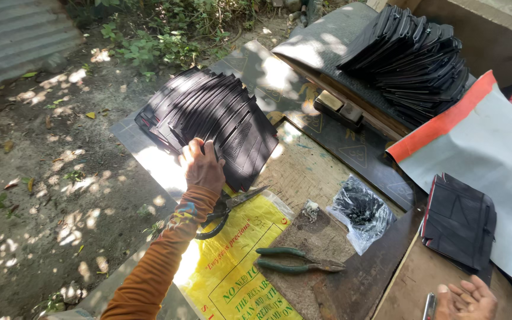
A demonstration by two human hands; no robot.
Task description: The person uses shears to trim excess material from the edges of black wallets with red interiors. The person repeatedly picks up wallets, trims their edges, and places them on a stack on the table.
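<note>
Outdoor bench, dappled sun: left hand (202,168) grasping fanned black sheets (211,118) by their near edge.
Sheets at 11 o'clock look thin, floppy, light, likely to slide; take the edge. Scissors (227,208) below. Right hand (466,299) at 5 o'clock, released, palm up.

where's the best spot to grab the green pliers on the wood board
Grip the green pliers by the two green handles, closing around both from above. They lie flat on the wood board, handles pointing left toward the yellow bag and rusty jaws pointing right, so probably come in from the handle end, which seems clear of other things.
</note>
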